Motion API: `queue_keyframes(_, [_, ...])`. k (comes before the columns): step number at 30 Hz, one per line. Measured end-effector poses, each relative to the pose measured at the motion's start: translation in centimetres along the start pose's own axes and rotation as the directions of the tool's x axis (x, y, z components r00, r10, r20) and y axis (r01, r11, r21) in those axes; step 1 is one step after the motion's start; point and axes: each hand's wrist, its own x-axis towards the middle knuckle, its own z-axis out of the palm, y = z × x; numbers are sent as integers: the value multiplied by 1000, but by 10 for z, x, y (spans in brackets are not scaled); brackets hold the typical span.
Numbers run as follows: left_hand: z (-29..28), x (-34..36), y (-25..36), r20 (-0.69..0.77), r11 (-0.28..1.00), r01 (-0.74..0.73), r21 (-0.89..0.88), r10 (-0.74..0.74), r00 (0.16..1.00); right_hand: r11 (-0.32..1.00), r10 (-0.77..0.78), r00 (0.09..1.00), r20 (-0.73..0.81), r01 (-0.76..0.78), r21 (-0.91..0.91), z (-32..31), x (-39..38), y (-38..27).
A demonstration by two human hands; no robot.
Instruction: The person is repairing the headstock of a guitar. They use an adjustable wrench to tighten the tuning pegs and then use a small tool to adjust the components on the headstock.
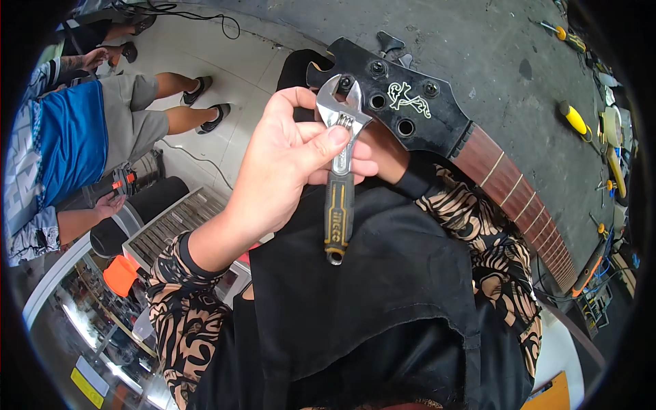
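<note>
My left hand (277, 157) grips an adjustable wrench (339, 205) with a dark, yellow-trimmed handle, thumb pressed on it below the adjusting screw. The wrench's open jaws overlap the black guitar headstock (444, 113) near a tuner post at its left; whether they touch it is unclear. The headstock has a pale inlay, tuner posts and holes, and joins a reddish fretted neck (502, 178) lying along the bench edge. My right hand (386, 157) is under the headstock, mostly hidden by it and my left hand, so its fingers cannot be made out. A black apron (362, 287) covers my lap.
A grey bench (519, 82) holds a yellow-handled tool (574, 119), screwdrivers (570, 37) and other tools along the right. At left, two people stand on the tiled floor (198, 157), one with blue clothing (72, 137). A slatted case (171, 225) and glass cabinet (89, 328) are lower left.
</note>
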Motion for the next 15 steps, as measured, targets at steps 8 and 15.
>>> queue_keyframes(8, [-62,13,20,117,958,-169,231,146,982,999,-19,969,-244,7,-50,49,-25,-50])
queue_keyframes(15, [-83,55,62,367,750,-296,592,76,927,997,-21,994,-105,28,72,35,-28,-61])
